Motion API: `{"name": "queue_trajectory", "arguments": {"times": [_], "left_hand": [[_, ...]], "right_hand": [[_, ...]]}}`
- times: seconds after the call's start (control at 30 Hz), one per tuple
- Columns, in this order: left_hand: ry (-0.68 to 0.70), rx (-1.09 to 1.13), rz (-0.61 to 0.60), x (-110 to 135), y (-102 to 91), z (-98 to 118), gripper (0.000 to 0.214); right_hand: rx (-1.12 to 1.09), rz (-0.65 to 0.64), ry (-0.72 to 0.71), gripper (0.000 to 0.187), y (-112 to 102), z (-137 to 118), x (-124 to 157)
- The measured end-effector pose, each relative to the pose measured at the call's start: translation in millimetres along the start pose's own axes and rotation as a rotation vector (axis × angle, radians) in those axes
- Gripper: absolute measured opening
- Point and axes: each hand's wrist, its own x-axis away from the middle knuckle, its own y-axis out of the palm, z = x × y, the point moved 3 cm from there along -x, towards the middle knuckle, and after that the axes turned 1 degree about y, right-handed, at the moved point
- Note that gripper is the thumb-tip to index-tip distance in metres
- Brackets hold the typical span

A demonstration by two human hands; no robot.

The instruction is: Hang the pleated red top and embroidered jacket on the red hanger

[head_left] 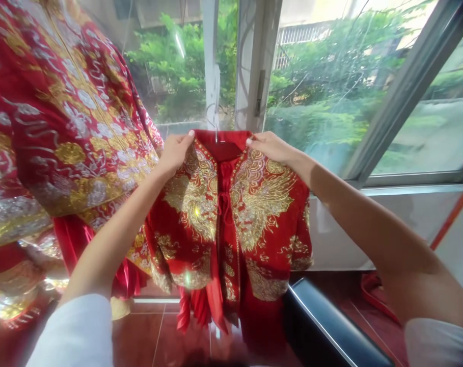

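A small red jacket [231, 219] with gold embroidery hangs in front of me on a wire hanger [212, 122]. My left hand [175, 150] grips its left shoulder, fingers closed on the cloth. My right hand [271, 147] pinches the right shoulder by the collar. The jacket's front is tied with a red ribbon, and a pleated red hem hangs below it. Both arms reach forward from white sleeves.
A larger red and gold embroidered garment [59, 132] hangs at the left, close to my left arm. A window [330, 86] with green foliage outside stands behind. A dark bench edge [323, 326] lies at lower right on a red tiled floor [147, 331].
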Motion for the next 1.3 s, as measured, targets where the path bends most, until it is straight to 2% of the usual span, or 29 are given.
{"name": "queue_trajectory", "arguments": {"times": [0.07,0.1,0.17,0.23,0.3,0.37,0.43,0.5,0.57,0.6,0.67,0.73,0.83,0.87,0.93,0.97,1.03,1.1,1.17,1.23,1.3], "left_hand": [[0.017,-0.027,-0.006,-1.2,-6.4,1.8,0.047],[0.023,-0.054,-0.07,-1.0,-10.9,0.1,0.047],[0.035,-0.103,-0.286,2.4,-23.4,-9.0,0.043],[0.034,-0.151,-0.489,10.4,-40.6,-23.9,0.036],[0.004,-0.201,-0.57,21.9,-57.4,-39.8,0.045],[-0.036,-0.243,-0.532,36.8,-65.4,-50.1,0.05],[-0.06,-0.348,-0.391,54.2,-61.1,-51.2,0.047],[-0.058,-0.563,-0.145,71.6,-48.9,-43.5,0.046],[-0.032,-0.77,0.107,87.3,-33.3,-30.8,0.051],[-0.012,-0.831,0.194,94.1,-25.3,-24.8,0.054],[0.031,-0.871,0.291,107.4,-10.1,-16.8,0.06],[0.046,-0.86,0.354,126.1,5.5,-16.1,0.068],[-0.015,-0.831,0.388,171.4,40.7,-32.1,0.086],[-0.05,-0.823,0.338,188.5,56.5,-42.0,0.089],[-0.141,-0.82,0.197,220.4,86.1,-64.9,0.078],[-0.186,-0.827,0.157,233.9,96.0,-75.4,0.069],[-0.24,-0.836,0.151,254.2,101.7,-90.3,0.055],[-0.222,-0.817,0.167,267.2,92.4,-96.2,0.046],[-0.195,-0.763,0.116,276.5,77.3,-97.3,0.037],[-0.279,-0.703,0.049,284.8,62.4,-98.4,0.033],[-0.441,-0.648,0.055,292.4,50.7,-96.1,0.028]], "right_hand": [[-0.026,-0.019,-0.016,0.038,-2.9,0.2,-2.7],[-0.018,-0.065,-0.02,0.04,-4.8,1.5,-2.4],[-0.01,-0.229,0.003,0.043,-10.4,8.9,4.2],[-0.017,-0.4,0.111,0.047,-19.8,23.9,20.0],[-0.046,-0.476,0.25,0.053,-31.3,41.2,42.1],[-0.087,-0.433,0.327,0.06,-38.1,53.4,64.3],[-0.068,-0.32,0.297,0.062,-33.5,56.5,81.8],[0.091,-0.059,0.214,0.058,-20.1,52.8,92.8],[0.342,0.312,0.156,0.054,-2.7,45.5,101.0],[0.454,0.473,0.141,0.053,7.2,41.7,104.9],[0.603,0.655,0.13,0.054,28.2,35.7,112.3],[0.685,0.736,0.111,0.056,49.9,30.1,122.2],[0.773,0.873,0.074,0.06,93.4,21.4,145.8],[0.788,0.882,0.065,0.062,112.4,20.6,153.3],[0.809,0.801,0.091,0.068,152.2,25.9,163.4],[0.804,0.76,0.131,0.069,168.9,31.9,166.7],[0.739,0.711,0.215,0.066,189.5,47.6,171.6],[0.611,0.676,0.244,0.059,192.1,62.7,176.9],[0.484,0.612,0.208,0.053,183.1,72.1,184.4],[0.4,0.559,0.173,0.048,170.4,74.1,195.0],[0.34,0.545,0.191,0.043,161.0,69.2,206.7]]}}
